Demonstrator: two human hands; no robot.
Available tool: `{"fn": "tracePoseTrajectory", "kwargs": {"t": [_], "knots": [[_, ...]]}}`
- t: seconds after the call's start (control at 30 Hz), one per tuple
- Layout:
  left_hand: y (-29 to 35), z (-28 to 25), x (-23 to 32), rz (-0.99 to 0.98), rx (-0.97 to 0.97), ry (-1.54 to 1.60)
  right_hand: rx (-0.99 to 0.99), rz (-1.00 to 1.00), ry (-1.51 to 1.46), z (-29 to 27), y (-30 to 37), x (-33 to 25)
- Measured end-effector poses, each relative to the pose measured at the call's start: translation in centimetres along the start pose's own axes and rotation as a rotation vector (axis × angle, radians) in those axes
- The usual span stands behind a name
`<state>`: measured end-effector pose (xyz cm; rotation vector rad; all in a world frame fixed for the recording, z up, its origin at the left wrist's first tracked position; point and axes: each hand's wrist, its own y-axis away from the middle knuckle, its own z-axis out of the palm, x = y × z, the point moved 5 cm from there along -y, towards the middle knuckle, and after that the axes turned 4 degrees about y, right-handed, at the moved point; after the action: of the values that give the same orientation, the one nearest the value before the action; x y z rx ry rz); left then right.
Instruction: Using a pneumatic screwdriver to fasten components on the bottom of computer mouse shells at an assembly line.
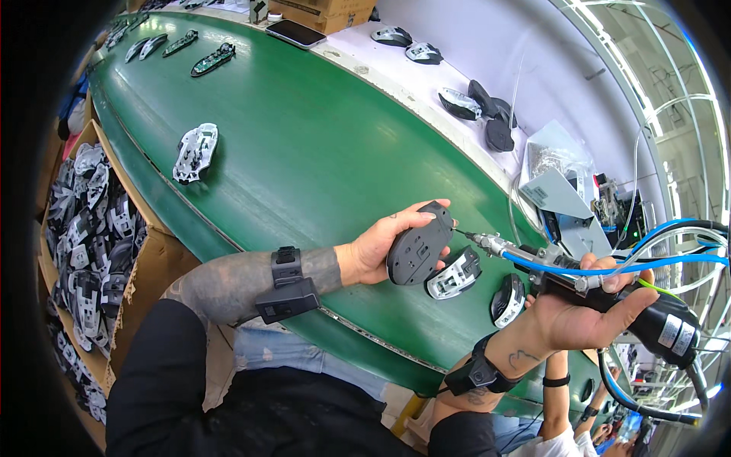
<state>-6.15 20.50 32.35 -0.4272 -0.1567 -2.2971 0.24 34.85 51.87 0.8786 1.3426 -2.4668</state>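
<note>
Held out over the green belt, a black computer mouse [415, 251] is tilted with its dark underside toward me. My left hand [373, 250] is closed around it, thumb on the upper edge and fingers behind. My right hand [582, 316] grips the black body of a powered screwdriver [565, 289] with a blue hose. Its thin bit points left and reaches the mouse's upper right edge; whether they touch I cannot tell. Just beyond my left fingers lies a white-and-black mouse shell [454, 274]. A similar shell [508, 299] is under the screwdriver, near my right hand.
A white mouse part [196, 152] and several boards and shells lie on the green belt [304, 137]. At left, a cardboard box [145, 259] is heaped with mouse parts. A phone [295, 33], more mice and a screw bag [560, 156] line the far ledge. Co-workers' arms [556, 388] show lower right.
</note>
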Motion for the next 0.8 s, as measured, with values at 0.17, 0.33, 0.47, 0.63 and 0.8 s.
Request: {"fn": "tracePoseTrajectory", "kwargs": {"t": [0.17, 0.33, 0.47, 0.63, 0.8], "knots": [[0.5, 0.7, 0.4, 0.02, -0.019, -0.02, 0.014, -0.01, 0.015, 0.3, 0.2, -0.1], [0.7, 1.3, 0.3, -0.014, -0.067, 0.073, -0.027, 0.006, -0.07, 0.2, 0.3, -0.3], [0.3, 1.2, 0.5, -0.01, -0.002, -0.015, -0.004, -0.007, -0.016, 0.2, 0.3, -0.5], [-0.4, -2.1, 0.3, 0.039, 0.275, -0.1, 0.124, -0.016, -0.018, -0.8, -0.5, -0.8], [0.0, -0.9, 0.0, -0.015, 0.154, -0.071, 0.06, -0.014, -0.045, 0.0, -0.1, -0.7]]}}
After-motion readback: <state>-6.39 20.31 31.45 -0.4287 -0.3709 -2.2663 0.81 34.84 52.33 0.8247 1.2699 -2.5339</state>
